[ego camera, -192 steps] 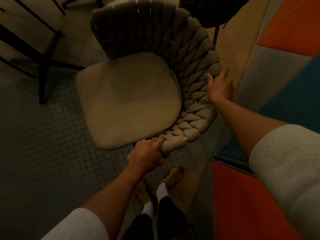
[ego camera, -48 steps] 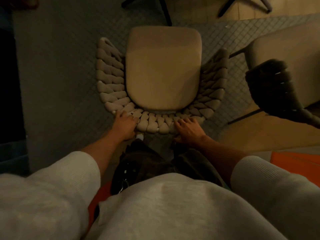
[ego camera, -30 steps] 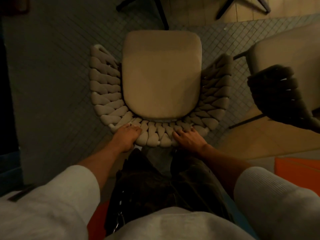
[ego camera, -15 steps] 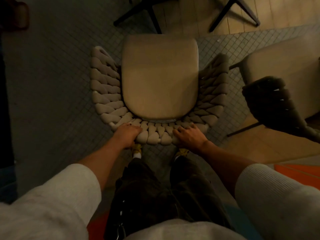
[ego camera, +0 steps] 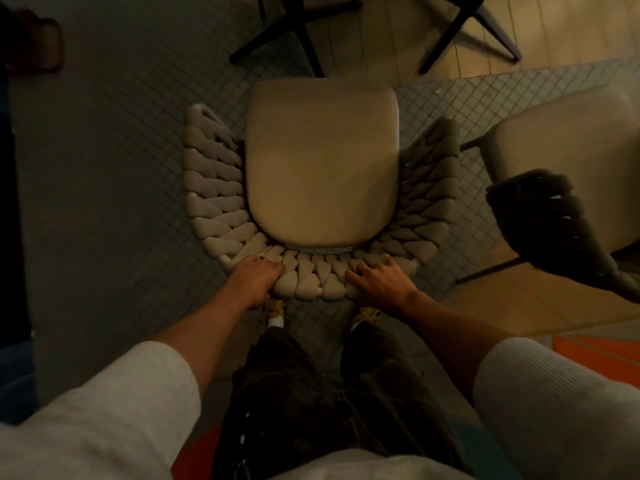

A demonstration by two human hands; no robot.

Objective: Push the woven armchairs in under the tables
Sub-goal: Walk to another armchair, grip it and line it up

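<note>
Closest in are two pale ribbed sleeves (ego camera: 554, 403), pushed up off bare forearms, and dark trousers (ego camera: 322, 393) ending in yellow shoes (ego camera: 275, 306) on the grey mosaic-tile floor (ego camera: 114, 209).

Just past the shoes, both hands are on the top rim of the curved back of a beige woven armchair (ego camera: 322, 161) with a smooth tan seat cushion. The left hand (ego camera: 256, 282) grips the rim left of centre, its fingers curled over the thick woven strands. The right hand (ego camera: 381, 282) holds the rim right of centre, fingers spread and bent over the weave.

The armchair stands squarely ahead of the person on the tiles, back toward them and seat facing away. The woven arms flare out on either side of the cushion.

To the right, apart from it, stands a second armchair with a darker woven back (ego camera: 554, 237) and a pale cushion, angled across the edge where the tiles meet light wooden planks (ego camera: 554, 36).

Beyond the seat's front edge, black splayed metal legs (ego camera: 277, 39) rise out of the top of the view. The counter top above them is out of view.
</note>
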